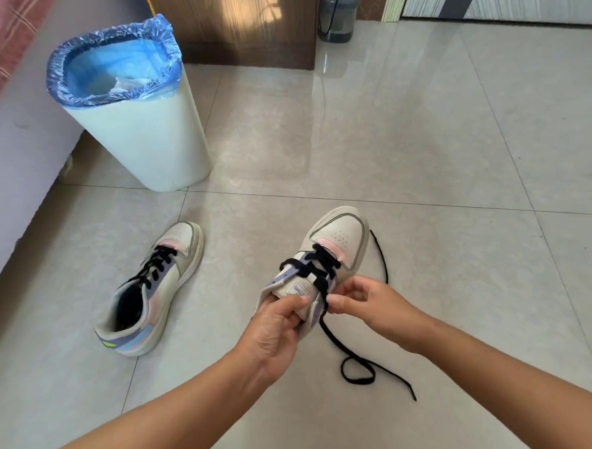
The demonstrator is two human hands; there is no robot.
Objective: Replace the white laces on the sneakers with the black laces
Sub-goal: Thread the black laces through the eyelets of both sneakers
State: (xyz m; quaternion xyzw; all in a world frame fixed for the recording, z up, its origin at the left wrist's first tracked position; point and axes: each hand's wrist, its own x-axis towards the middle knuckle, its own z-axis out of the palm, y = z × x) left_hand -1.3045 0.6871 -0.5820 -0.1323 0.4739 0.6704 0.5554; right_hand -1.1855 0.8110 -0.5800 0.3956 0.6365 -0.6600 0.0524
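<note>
A cream sneaker (338,233) with pink and purple panels is held above the floor, toe pointing away. My left hand (275,329) grips its tongue and collar. My right hand (369,303) pinches the black lace (356,364) at the sneaker's right eyelets. The lace crosses the lower eyelets, and its loose end trails down and loops on the tiles. Another stretch of it curves on the floor past the toe. A second sneaker (154,289) lies on the floor to the left, threaded with a black lace. No white lace shows.
A white bin (148,141) with a blue liner stands at the left, beside a pale wall. A wooden cabinet (236,18) and a grey container (336,13) stand at the back. Glossy beige tiles (463,147) spread to the right.
</note>
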